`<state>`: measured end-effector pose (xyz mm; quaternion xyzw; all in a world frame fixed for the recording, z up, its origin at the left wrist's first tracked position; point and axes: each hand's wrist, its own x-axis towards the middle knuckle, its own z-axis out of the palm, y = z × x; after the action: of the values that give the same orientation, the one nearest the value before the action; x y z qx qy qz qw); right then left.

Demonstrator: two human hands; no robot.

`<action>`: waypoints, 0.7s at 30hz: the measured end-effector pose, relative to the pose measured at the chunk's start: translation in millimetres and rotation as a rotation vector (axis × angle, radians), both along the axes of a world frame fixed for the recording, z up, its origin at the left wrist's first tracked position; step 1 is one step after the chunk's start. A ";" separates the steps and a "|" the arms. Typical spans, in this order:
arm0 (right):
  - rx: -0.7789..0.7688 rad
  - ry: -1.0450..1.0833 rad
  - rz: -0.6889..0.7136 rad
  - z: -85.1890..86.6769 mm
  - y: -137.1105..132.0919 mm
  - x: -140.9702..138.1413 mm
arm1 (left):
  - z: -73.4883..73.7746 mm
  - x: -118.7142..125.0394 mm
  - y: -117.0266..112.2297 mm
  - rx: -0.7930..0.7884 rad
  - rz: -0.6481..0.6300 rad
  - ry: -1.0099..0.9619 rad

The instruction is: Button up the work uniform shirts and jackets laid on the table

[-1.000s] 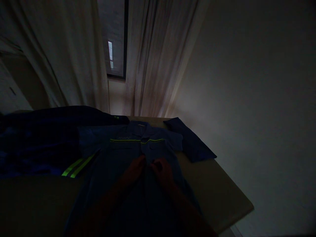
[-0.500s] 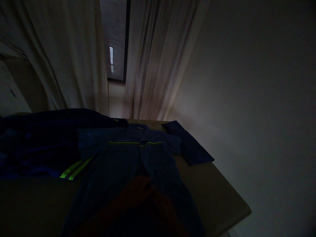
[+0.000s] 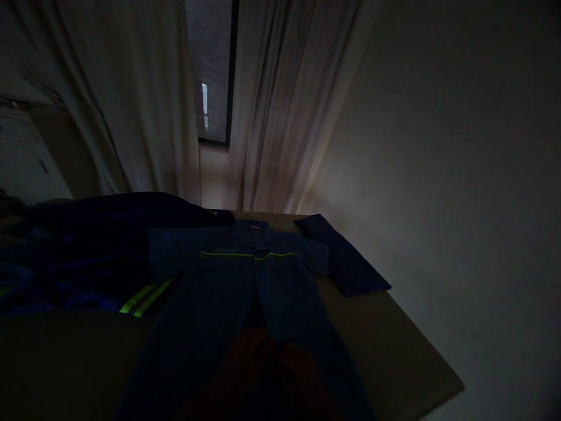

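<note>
A short-sleeved blue work shirt [image 3: 210, 298] lies front up on the table, its collar away from me and a yellow-green stripe across the chest. At the lower part of its front opening, my left hand [image 3: 241, 354] and my right hand [image 3: 291, 362] are close together. Both look curled, with fingers closed on the shirt's front edges. Deep shadow hides the fingertips and the exact bit of cloth between them.
Dark blue garments with bright green bands [image 3: 146, 298] are heaped to the left. A folded dark cloth [image 3: 344, 257] lies at the right, by the wall [image 3: 438, 204]. The tan table [image 3: 394, 351] ends at a corner on the right. Curtains [image 3: 280, 105] hang behind.
The view has shifted slightly, so the scene sits farther right. My hands stay at the shirt's front opening, the left one now drawn more upright beside the right.
</note>
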<state>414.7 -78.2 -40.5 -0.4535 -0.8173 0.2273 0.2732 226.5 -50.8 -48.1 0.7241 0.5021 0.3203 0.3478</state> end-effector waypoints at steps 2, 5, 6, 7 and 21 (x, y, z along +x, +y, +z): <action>-0.033 0.028 0.005 0.1 0.3 -1.1 | 5.1 -0.5 0.0 -0.007 -0.024 -0.007; -0.097 0.057 -0.058 0.8 -0.5 -1.6 | 14.2 -3.1 2.1 -0.093 -0.043 -0.025; -0.117 0.055 -0.088 1.1 -0.8 -1.3 | 17.0 -4.3 3.3 -0.133 -0.046 -0.042; -0.132 0.052 -0.122 1.5 -1.0 -0.7 | 19.5 -5.5 4.6 -0.173 -0.052 -0.065; -0.103 0.045 -0.257 13.8 -1.3 -3.0 | 21.2 -11.7 13.2 -0.237 -0.150 -0.153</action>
<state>411.7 -79.5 -26.7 -0.5628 -0.7334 0.2421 0.2945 214.8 -37.6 -26.9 0.6869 0.4527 0.2860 0.4912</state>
